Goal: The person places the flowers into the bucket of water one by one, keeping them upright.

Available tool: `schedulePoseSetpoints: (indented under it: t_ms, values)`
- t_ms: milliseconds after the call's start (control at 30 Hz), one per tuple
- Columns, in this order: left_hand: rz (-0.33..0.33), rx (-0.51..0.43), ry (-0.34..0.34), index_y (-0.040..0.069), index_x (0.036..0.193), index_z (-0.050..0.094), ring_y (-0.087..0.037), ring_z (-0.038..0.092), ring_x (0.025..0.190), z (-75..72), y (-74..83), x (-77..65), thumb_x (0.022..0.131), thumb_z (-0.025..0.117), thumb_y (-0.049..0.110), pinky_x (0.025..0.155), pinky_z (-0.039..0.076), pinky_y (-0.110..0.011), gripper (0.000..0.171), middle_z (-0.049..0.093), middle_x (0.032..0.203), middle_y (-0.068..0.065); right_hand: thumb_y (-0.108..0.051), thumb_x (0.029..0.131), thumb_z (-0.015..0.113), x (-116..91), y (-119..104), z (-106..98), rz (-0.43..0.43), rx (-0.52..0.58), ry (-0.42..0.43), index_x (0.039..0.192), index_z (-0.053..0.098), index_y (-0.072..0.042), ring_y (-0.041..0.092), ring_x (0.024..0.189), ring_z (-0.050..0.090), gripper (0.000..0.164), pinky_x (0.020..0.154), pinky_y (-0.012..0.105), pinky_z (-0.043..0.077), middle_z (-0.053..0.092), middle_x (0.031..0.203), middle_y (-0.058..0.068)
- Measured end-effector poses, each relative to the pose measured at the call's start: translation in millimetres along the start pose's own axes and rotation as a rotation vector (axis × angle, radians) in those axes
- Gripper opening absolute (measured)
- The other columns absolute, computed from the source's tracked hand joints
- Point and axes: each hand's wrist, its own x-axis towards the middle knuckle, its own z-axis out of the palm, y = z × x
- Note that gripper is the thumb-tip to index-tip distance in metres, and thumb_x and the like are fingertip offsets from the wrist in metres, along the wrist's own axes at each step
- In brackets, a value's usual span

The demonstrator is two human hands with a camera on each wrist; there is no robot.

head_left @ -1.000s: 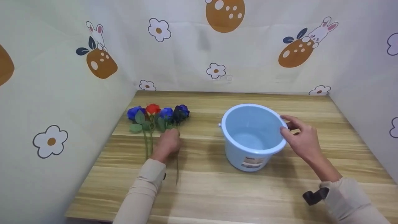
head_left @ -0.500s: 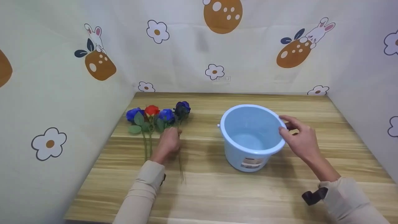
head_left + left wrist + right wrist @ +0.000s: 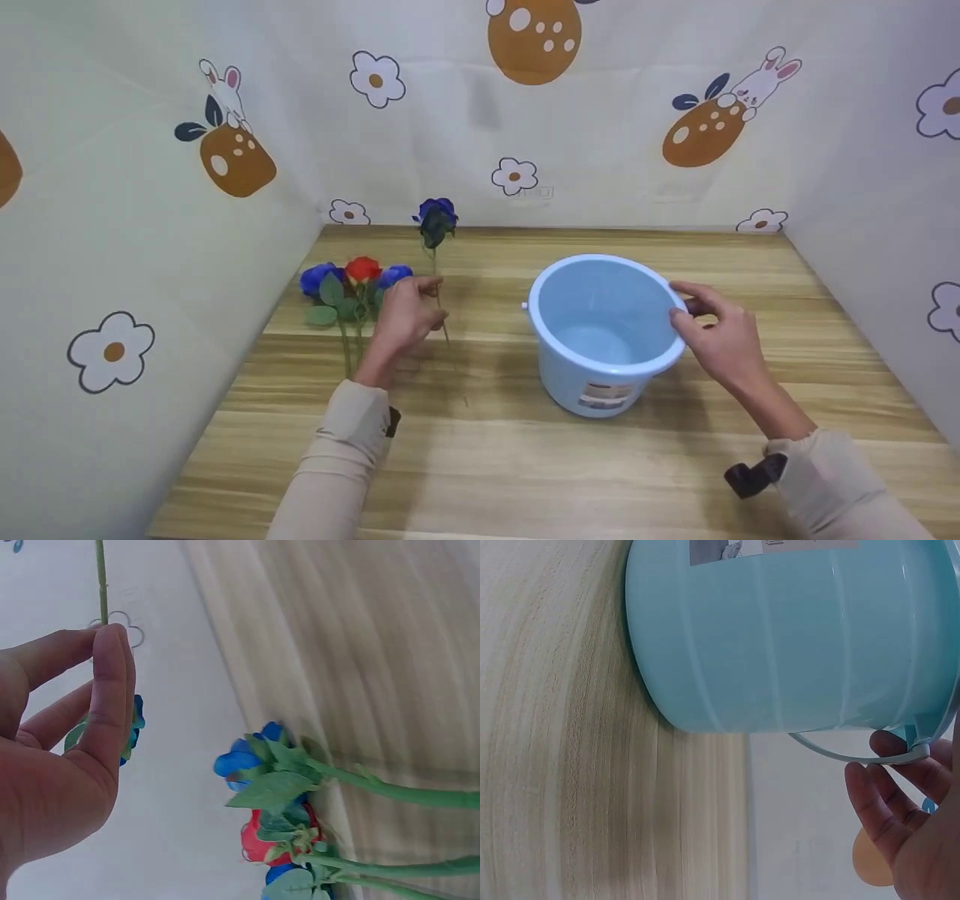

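My left hand pinches the thin green stem of a dark blue rose between thumb and fingertips. That rose stands nearly upright, its bloom above the table's far edge in the head view. Left of it lie a blue rose, a red rose and another blue rose, partly behind my hand. With thumb and fingers, my right hand grips the right rim of a light blue bucket. The bucket's handle hangs beside those fingers in the right wrist view.
The bucket stands on a wood-grain table, right of the roses. Behind and at both sides rise pale walls printed with flowers and rabbits. A black strap piece juts from the right sleeve.
My left hand has lifted the dark blue rose off the table, raising it and shifting slightly right, away from the other roses. The right hand and bucket have stayed in place.
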Motion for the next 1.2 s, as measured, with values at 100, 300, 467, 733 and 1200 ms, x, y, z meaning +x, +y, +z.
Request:
schedulePoseSetpoints:
  t_ms: [100,300,467,733,1200]
  values:
    - [-0.009,-0.070,0.014,0.003,0.139,0.069,-0.021,0.068,0.091,-1.5,10.3,1.2,0.081,0.076,-0.005,0.069,0.056,-0.022,0.059,0.071,0.126,-0.019,-0.020,0.101,0.065,0,0,0,0.005,0.001,-0.004,0.138,0.068,-0.005,0.005,0.095,0.063,0.040,0.071,0.013,0.055,0.077,0.110,0.020]
    - [-0.019,-0.198,0.061,0.009,0.143,0.066,-0.006,0.063,0.066,-6.3,34.6,1.0,0.086,0.077,-0.002,0.062,0.054,-0.017,0.059,0.068,0.133,-0.015,-0.020,0.101,0.065,-1,0,1,0.014,0.002,-0.011,0.139,0.068,-0.006,0.013,0.099,0.064,0.041,0.072,0.014,0.055,0.077,0.112,0.020]
    - [0.040,-0.315,0.142,0.010,0.145,0.065,-0.010,0.072,0.074,-9.5,57.9,0.6,0.087,0.077,-0.003,0.061,0.054,-0.017,0.061,0.064,0.129,-0.012,-0.017,0.099,0.066,-1,1,1,0.009,0.026,0.014,0.136,0.070,-0.006,0.001,0.093,0.063,0.039,0.069,0.014,0.055,0.078,0.108,0.019]
    - [0.115,-0.407,0.220,0.012,0.147,0.064,-0.026,0.079,0.088,-10.0,91.0,-0.4,0.088,0.077,-0.004,0.059,0.055,-0.016,0.062,0.061,0.126,-0.012,-0.019,0.099,0.066,0,1,0,0.018,0.018,0.001,0.138,0.069,-0.006,0.010,0.099,0.064,0.041,0.070,0.015,0.054,0.078,0.111,0.019]
    - [0.193,-0.539,0.264,0.010,0.148,0.062,-0.025,0.077,0.083,0.7,121.3,1.1,0.089,0.076,-0.008,0.070,0.062,-0.021,0.062,0.060,0.123,-0.013,-0.020,0.101,0.064,-1,0,0,0.038,0.027,-0.026,0.141,0.066,-0.005,0.030,0.109,0.066,0.043,0.074,0.015,0.055,0.076,0.115,0.020]
